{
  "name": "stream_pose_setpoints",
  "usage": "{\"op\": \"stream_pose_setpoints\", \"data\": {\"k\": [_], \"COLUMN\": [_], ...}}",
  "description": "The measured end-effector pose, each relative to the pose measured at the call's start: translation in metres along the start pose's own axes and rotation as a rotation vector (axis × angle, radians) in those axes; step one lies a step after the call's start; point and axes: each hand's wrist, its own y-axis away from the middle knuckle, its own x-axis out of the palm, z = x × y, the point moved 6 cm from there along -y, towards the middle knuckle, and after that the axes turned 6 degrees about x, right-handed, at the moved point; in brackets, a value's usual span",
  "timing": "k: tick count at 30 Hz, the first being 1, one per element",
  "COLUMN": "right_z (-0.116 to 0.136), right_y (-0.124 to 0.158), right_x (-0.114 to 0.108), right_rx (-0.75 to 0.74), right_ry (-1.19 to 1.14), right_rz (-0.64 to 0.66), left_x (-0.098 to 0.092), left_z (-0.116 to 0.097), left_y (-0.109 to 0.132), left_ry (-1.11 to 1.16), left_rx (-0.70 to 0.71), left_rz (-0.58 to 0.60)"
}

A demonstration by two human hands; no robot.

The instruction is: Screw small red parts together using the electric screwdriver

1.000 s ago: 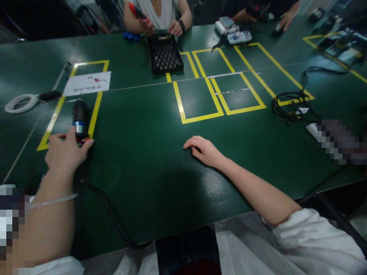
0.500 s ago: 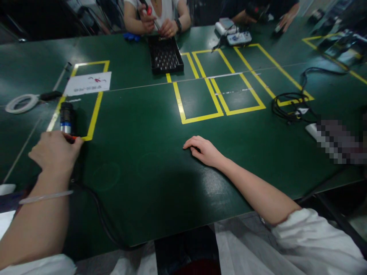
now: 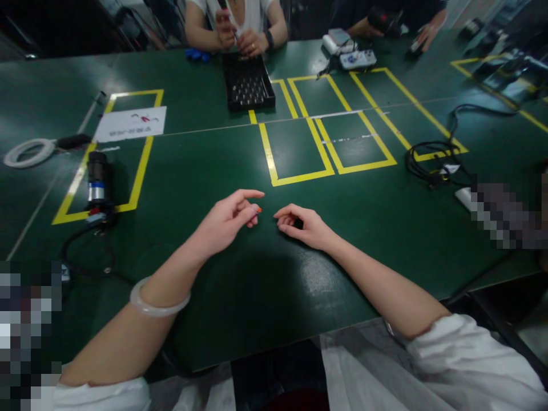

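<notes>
My left hand [image 3: 229,222] is over the middle of the green table [image 3: 205,165], its thumb and fingers pinching a small orange-red object [image 3: 258,210] that is mostly hidden. The index finger points out to the right. Close by on the right, my right hand [image 3: 306,225] rests on the table with its fingers curled and no object visible in them. The two hands do not touch. A black cylindrical tool [image 3: 97,180] with a blue and silver band and a cable lies at the left, within a yellow tape outline.
A white sheet [image 3: 131,124] and a white tape roll [image 3: 29,153] lie at the left. Across the table, a person's hands [image 3: 252,43] are above a black tray [image 3: 249,91]. Coiled black cable [image 3: 432,162] lies at the right.
My left hand has moved from beside the black tool at the left to the middle, near my right hand, with the small orange-red object. My right hand has hardly moved.
</notes>
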Motion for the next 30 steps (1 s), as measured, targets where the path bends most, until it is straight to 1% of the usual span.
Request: {"op": "stream_pose_setpoints", "data": {"k": [1, 3, 5, 7, 12, 15, 22, 26, 30], "right_z": [-0.001, -0.001, -0.001, -0.001, -0.004, -0.006, -0.006, -0.006, -0.006], "right_y": [0.000, 0.001, 0.001, 0.001, -0.001, -0.002, -0.002, -0.002, -0.002], "right_x": [0.002, 0.007, 0.011, 0.012, 0.007, 0.003, 0.003, 0.004, 0.003], "right_rx": [0.008, 0.012, 0.012, 0.024, 0.068, 0.072, 0.068, 0.061, 0.061], "right_ry": [-0.056, -0.134, -0.159, -0.152, -0.127, -0.116, -0.073, -0.058, -0.074], "right_rz": [0.026, 0.074, 0.106, 0.112, 0.037, -0.016, -0.029, -0.027, -0.026], "left_x": [0.014, 0.033, 0.044, 0.049, 0.051, 0.051, 0.052, 0.053, 0.052], "left_z": [-0.001, 0.002, 0.009, 0.017, 0.034, 0.042, 0.043, 0.045, 0.045], "left_y": [0.000, 0.000, 0.001, 0.002, 0.001, 0.000, 0.000, 0.001, 0.000], "left_ry": [0.076, 0.193, 0.262, 0.304, 0.435, 0.485, 0.464, 0.478, 0.481], "left_rx": [0.001, -0.018, -0.042, -0.061, -0.094, -0.115, -0.102, -0.117, -0.104], "left_rz": [0.058, 0.145, 0.194, 0.207, 0.147, 0.142, 0.186, 0.182, 0.159]}}
